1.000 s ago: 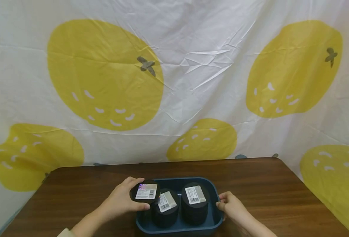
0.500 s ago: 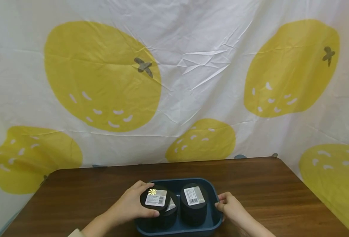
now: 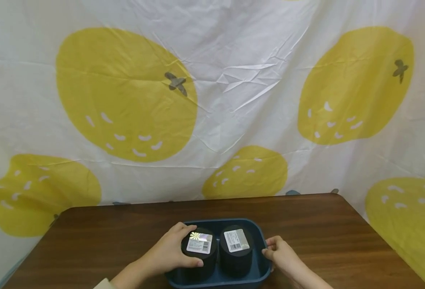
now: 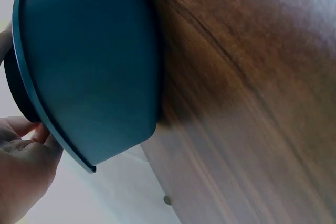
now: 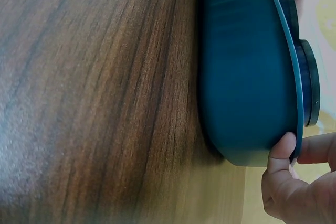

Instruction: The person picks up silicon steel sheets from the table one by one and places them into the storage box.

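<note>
A dark blue-green plastic bin (image 3: 234, 220) stands on the table. My left hand (image 3: 169, 253) grips a black round container (image 3: 199, 242) at the bin's left side, thumb at the near edge and fingers at the far edge. Its top carries a white barcode label, and it covers the one seen beneath it earlier. Beside it on the right is another labelled black round container (image 3: 236, 241). My right hand (image 3: 283, 255) pinches the bin's right rim; in the right wrist view the thumb presses the bin's (image 5: 247, 72) outer wall. The bin's inside is hidden in both wrist views.
The bin sits near the front of a brown wood-grain table (image 3: 317, 224). Behind the table hangs a white cloth (image 3: 248, 104) printed with big yellow fruit, which also runs along the right side.
My left hand has carried its black container rightward and slightly nearer, over the left container in the bin, whose label is now covered. My right hand has stayed at the rim.
</note>
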A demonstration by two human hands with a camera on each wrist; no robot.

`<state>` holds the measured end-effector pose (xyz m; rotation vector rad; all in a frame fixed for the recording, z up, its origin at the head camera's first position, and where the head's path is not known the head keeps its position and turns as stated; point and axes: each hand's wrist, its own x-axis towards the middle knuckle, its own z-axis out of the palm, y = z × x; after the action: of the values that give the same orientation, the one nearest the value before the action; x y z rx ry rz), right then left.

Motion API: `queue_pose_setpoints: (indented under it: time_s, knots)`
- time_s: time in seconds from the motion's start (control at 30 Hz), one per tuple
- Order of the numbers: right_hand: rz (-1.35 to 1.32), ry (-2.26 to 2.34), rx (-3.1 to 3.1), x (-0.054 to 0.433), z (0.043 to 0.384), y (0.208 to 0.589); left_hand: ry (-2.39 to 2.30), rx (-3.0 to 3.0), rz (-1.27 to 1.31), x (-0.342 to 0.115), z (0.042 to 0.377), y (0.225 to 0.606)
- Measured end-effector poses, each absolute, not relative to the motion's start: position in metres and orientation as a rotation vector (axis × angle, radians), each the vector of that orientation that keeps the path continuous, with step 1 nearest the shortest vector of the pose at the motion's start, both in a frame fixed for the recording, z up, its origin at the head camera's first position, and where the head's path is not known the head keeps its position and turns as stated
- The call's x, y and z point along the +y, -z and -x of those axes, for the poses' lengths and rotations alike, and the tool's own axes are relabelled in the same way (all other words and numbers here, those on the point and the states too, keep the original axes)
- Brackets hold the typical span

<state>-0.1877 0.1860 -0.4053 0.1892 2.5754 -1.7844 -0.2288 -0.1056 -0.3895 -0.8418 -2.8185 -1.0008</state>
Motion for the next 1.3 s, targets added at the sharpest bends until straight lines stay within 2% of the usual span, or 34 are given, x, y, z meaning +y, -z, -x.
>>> queue_pose_setpoints:
  time_s: [0.8, 1.3]
  knots:
    - [-0.176, 1.759, 2.591, 0.1873, 0.1891, 0.403, 1.032, -2.782, 0.79, -0.1, 0.2248, 0.3946]
    - [0.075, 1.355, 3.024, 0.1904, 0.1884, 0.403, 1.07, -2.78, 0.762, -0.0974, 0.221, 0.3906]
